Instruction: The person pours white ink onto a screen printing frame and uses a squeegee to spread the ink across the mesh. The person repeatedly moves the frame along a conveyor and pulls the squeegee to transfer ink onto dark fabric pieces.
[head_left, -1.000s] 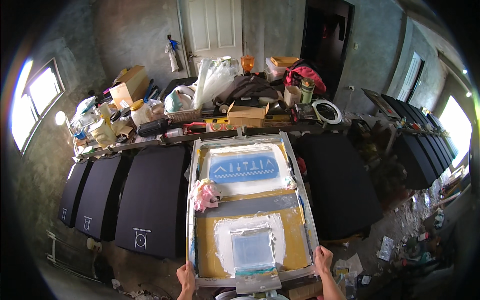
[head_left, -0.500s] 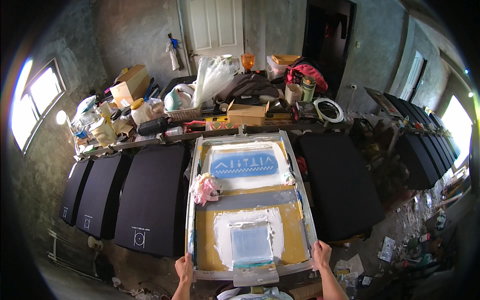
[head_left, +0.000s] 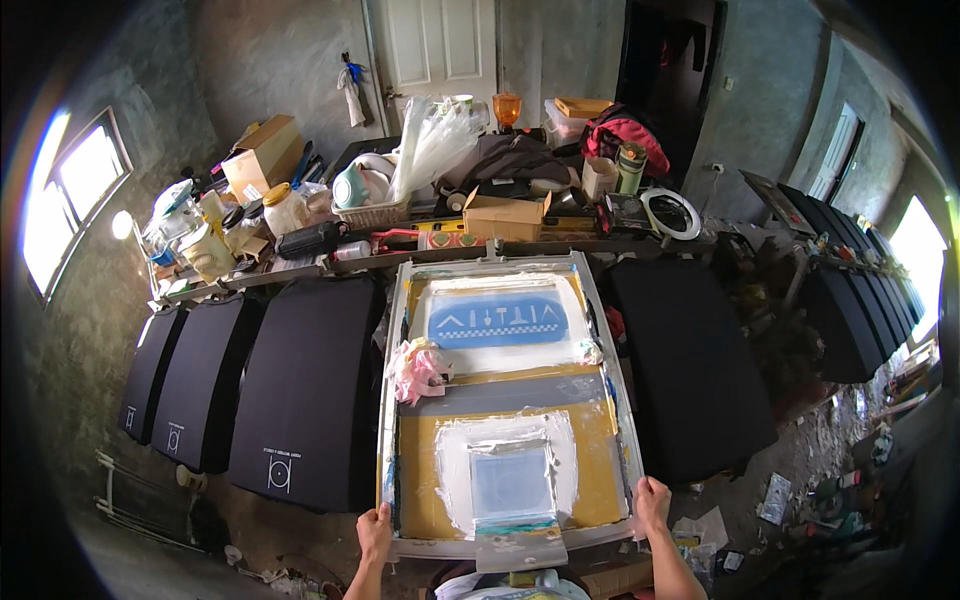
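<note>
A large metal-framed printing screen (head_left: 510, 392) lies in front of me, with a blue stencil panel (head_left: 498, 320) at its far half and a smaller pale panel (head_left: 510, 478) nearer me, both ringed by white smears. Crumpled pink tissue (head_left: 418, 372) rests by its left rail. My left hand (head_left: 375, 532) is closed on the frame at the near left corner, and my right hand (head_left: 652, 505) is closed on it at the near right corner. A grey strip (head_left: 520, 550) sits on the near edge in the middle.
Black fabric-covered boards (head_left: 305, 390) stand left and right (head_left: 690, 370) of the screen. Behind runs a cluttered shelf with a cardboard box (head_left: 505, 220), jars (head_left: 285, 218) and bags. Debris (head_left: 775, 497) litters the floor at right; a white door (head_left: 445, 45) is at the back.
The screen and both hands appear slightly higher and further right in the view than a second ago, as does much of the background. Both hands keep their grip.
</note>
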